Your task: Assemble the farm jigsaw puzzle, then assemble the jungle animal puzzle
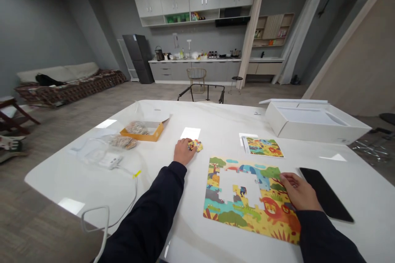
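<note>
A colourful animal jigsaw puzzle [231,217] lies on the white table, its border joined, with a gap in the middle and a few pieces standing into it. My left hand [184,152] rests on a small pile of loose pieces [198,145] beyond the puzzle's upper left corner, its fingers curled over them; whether it grips one is hidden. On the puzzle's right edge lies my right hand [300,192], thumb and fingers near the green tree, with nothing visible between them. A picture card [263,147] showing the animal scene lies beyond the puzzle.
A black tablet [326,195] lies right of my right hand. Behind it stands an open white box [314,121]. At the left are an orange box [157,132] of pieces, a plastic bag of pieces [123,142] and a white cable [108,213] near my left sleeve.
</note>
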Demonstrator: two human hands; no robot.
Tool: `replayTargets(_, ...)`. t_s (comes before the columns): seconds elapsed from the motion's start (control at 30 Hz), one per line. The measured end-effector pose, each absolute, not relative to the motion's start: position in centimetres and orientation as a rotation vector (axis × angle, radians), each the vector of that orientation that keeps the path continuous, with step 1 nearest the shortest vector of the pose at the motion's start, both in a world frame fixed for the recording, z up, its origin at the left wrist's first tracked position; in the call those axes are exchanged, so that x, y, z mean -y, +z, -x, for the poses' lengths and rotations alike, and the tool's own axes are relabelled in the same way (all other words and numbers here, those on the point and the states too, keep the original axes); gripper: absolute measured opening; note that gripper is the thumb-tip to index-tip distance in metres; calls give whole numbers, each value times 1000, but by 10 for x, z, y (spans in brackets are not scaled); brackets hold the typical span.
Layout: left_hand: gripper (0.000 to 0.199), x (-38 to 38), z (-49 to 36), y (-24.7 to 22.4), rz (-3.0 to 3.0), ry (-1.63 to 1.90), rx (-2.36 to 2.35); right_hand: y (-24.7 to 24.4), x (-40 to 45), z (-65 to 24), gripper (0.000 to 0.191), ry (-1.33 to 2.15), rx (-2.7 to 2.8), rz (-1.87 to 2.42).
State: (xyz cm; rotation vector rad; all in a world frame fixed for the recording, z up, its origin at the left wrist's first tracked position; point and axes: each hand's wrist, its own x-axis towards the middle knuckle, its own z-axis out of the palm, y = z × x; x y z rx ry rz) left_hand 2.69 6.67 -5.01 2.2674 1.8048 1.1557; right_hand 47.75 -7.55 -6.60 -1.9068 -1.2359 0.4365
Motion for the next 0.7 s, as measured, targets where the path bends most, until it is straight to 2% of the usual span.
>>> replayTargets(0.23, 33, -77, -20, -64, -2152, 1239, -1786, -66, 74, -479, 46, 450, 1250, 1899)
replayTargets(0.47, 34, -80, -22, -68, -2043, 1283, -1743, -68, 74, -480, 42, 446, 1252, 1868)
replayTargets(0.7, 42, -63, -26, -47, -2033, 1406, -1713, -64, 76, -479, 43, 490, 1189, 1874)
